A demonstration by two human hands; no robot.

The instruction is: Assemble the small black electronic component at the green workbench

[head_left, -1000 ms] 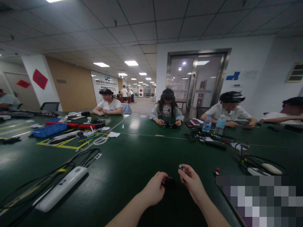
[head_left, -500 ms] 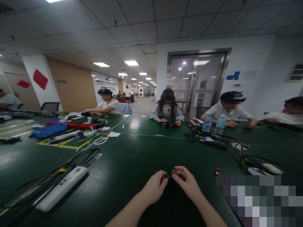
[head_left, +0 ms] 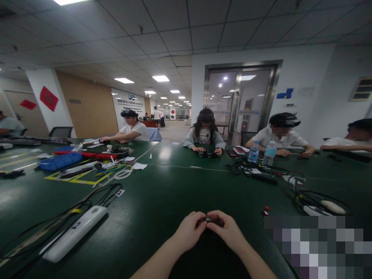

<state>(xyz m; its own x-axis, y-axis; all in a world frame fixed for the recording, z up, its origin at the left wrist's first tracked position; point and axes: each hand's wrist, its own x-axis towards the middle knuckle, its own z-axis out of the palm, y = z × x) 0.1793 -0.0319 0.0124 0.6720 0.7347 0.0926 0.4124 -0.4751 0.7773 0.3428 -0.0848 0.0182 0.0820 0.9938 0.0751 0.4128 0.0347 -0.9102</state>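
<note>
Just above the near part of the green table [head_left: 162, 193], my left hand [head_left: 190, 228] and my right hand [head_left: 225, 226] meet at their fingertips. Between them is a small dark object [head_left: 208, 219] with a light patch, mostly covered by the fingers; its kind cannot be made out. The left fingers are closed in a pinch at its left side. Thumb and forefinger of the right hand curl onto it from the right. Both forearms come up from the bottom edge.
On the left lies a white power strip [head_left: 77, 232] with black cables; behind it are a blue tray [head_left: 60, 161] and loose wires. Two water bottles [head_left: 270, 153] and coiled cables [head_left: 316, 197] are at the right. A small red-topped item [head_left: 266, 209] lies nearer. Several people sit around the table.
My right hand has come down and left, so both hands' fingertips now meet. The small piece seen in the right fingers before is now hidden or joined at the dark object.
</note>
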